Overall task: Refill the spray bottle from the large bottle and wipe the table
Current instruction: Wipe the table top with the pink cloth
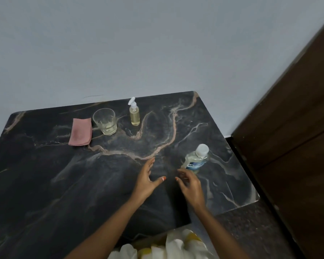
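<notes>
A: Reaching with both hands empty, fingers spread — right hand (190,186) nears the large bottle (195,159) at the worktop's (45,184) right edge.
B: Grip its body, unscrew; spray bottle (134,114) stands far back.

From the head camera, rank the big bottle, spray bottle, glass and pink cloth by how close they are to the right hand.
From the right hand:
1. Large bottle, just beyond the fingertips, right side.
2. Spray bottle, far edge, centre.
3. Glass, far edge, left of the spray bottle.
4. Pink cloth, farthest left.
</notes>
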Demonstrator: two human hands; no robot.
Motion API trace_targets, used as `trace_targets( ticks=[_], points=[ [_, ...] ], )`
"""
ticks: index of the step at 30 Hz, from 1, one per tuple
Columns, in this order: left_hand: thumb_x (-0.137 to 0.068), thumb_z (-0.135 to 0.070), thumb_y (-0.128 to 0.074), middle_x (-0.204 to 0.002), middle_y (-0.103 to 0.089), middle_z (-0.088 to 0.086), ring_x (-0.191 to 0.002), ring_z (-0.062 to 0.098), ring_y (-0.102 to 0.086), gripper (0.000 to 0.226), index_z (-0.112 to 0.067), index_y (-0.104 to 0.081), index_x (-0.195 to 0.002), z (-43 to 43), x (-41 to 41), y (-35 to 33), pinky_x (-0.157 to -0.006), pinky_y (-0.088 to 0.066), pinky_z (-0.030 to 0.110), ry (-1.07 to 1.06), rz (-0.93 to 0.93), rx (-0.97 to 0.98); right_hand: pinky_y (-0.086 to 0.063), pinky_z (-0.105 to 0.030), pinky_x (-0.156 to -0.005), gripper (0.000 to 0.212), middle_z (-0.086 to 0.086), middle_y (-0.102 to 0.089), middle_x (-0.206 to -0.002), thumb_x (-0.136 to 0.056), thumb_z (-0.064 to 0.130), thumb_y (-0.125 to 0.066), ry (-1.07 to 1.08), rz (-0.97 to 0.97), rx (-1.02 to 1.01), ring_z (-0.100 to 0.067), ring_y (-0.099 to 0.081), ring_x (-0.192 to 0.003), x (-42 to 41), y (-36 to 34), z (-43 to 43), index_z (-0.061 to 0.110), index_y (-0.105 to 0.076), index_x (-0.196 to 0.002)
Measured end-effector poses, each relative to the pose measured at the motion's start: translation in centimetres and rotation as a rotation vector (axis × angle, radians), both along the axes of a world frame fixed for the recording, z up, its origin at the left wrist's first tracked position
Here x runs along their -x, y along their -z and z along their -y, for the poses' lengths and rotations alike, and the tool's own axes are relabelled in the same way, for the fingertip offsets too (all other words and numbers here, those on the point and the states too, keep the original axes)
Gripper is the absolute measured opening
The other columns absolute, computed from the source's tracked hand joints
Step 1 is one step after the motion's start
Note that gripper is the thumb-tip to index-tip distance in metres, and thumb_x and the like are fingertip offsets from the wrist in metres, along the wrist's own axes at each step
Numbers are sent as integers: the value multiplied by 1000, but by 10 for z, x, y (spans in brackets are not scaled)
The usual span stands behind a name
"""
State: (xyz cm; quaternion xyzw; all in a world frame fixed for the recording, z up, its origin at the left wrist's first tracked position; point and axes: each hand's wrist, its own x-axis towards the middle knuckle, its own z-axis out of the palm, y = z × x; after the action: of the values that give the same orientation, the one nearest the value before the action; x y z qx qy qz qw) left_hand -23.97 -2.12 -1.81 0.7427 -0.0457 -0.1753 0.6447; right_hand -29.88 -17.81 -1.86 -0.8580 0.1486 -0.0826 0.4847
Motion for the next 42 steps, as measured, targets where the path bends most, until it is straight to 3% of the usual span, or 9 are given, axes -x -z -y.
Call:
trace_targets(
  ticks=[6,12,14,20,25,30,36,40,42],
  points=[
    [-73,-3,-71,-142,-37,-1,-129,9,-34,74,-13,-33,-136,37,2,-9,-109,-25,25,118,13,-20,-53,-43,-84,25,-10,-62,-102,-80,6,-66,168,-43,-16,-23,-62,-91,22,1,43,10,-59,-103],
    [-74,0,-69,-132,-41,-2,-122,10,-40,70,-11,-35,-134,71,-10,-22,-105,-31,25,172,48,-42,-39,-23,-99,64,-12,-51,-130,-75,-2,-70,216,-6,-142,-20,-50,-117,3,-15,64,4,-40,-131],
    [-73,-1,-70,-127,-45,-4,-118,9,-44,66,-10,-39,-131,78,-16,-23,-102,-34,23,188,55,-64,-37,-25,-101,67,-12,-51,-131,-73,-3,-71,186,-10,-161,-20,-48,-119,-7,-20,68,3,-40,-132],
    [-73,-1,-69,-105,-67,9,-98,20,-64,36,-8,-60,-108,88,-26,-23,-86,-50,26,153,143,-139,-44,-1,-78,52,-2,-59,-110,-72,-9,-69,102,16,-231,-19,-57,-104,-22,-22,71,6,-52,-118],
    [-73,-2,-69,-102,-69,7,-94,14,-64,34,-8,-63,-106,87,-39,-26,-82,-50,19,137,186,-144,-47,-6,-78,49,-3,-61,-108,-72,-6,-70,124,39,-264,-15,-59,-100,-35,-23,70,10,-54,-116],
    [-73,1,-69,-97,-67,0,-88,8,-63,35,-8,-63,-106,83,-72,-38,-76,-49,10,75,184,-113,-47,-24,-88,49,-4,-61,-109,-72,-7,-69,101,77,-309,-16,-59,-100,-73,-32,63,12,-52,-115],
    [-72,6,-67,-101,-70,11,-86,11,-64,36,-5,-64,-106,74,-127,-47,-76,-52,14,-30,174,-75,-48,-6,-78,48,-5,-63,-107,-72,-4,-71,67,90,-289,-15,-60,-98,-139,-37,53,7,-54,-115],
    [-73,6,-66,-104,-69,13,-90,16,-65,38,-4,-62,-109,68,-166,-48,-82,-52,25,-77,162,-89,-50,-30,-91,47,-13,-63,-110,-72,-7,-69,47,66,-299,-23,-60,-103,-185,-38,46,4,-53,-115],
    [-74,6,-65,-106,-68,14,-96,21,-65,38,-2,-61,-111,65,-184,-47,-87,-52,33,-76,154,-99,-49,-35,-92,47,-17,-64,-112,-72,-5,-70,36,52,-255,-22,-60,-101,-206,-37,44,3,-53,-116]
  ],
)
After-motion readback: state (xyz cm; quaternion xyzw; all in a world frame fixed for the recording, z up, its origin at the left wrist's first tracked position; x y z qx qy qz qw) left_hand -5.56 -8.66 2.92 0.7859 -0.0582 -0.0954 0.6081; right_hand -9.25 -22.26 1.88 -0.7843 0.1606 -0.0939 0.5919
